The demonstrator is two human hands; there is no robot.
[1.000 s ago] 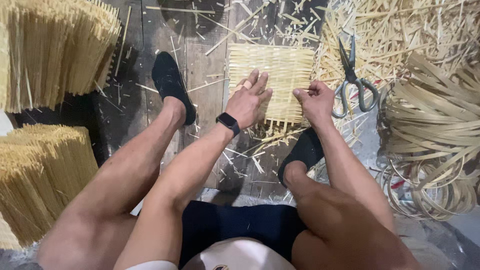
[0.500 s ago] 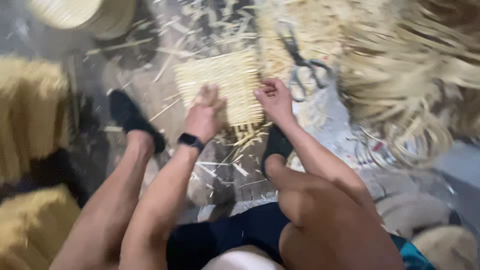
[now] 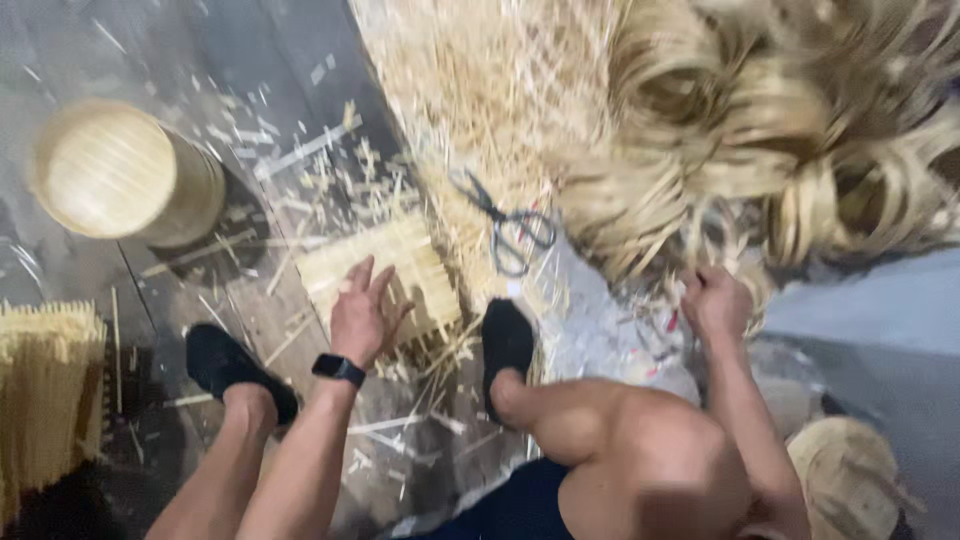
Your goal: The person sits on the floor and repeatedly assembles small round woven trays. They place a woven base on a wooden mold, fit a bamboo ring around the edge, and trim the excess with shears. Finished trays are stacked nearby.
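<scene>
While my left hand [image 3: 362,318] rests spread, fingers wide, on the flat pale woven bamboo-strip mat [image 3: 385,275] lying on the dark plank floor [image 3: 250,120] between my two black shoes, my right hand [image 3: 716,300] is closed at the edge of the heap of coiled pale bamboo strips [image 3: 760,170]; blur hides whether it grips a strip. Judged step: fetching weaving material. Next move calls for pulling one strip free, clear of the grey-handled scissors [image 3: 510,228] nearby.
</scene>
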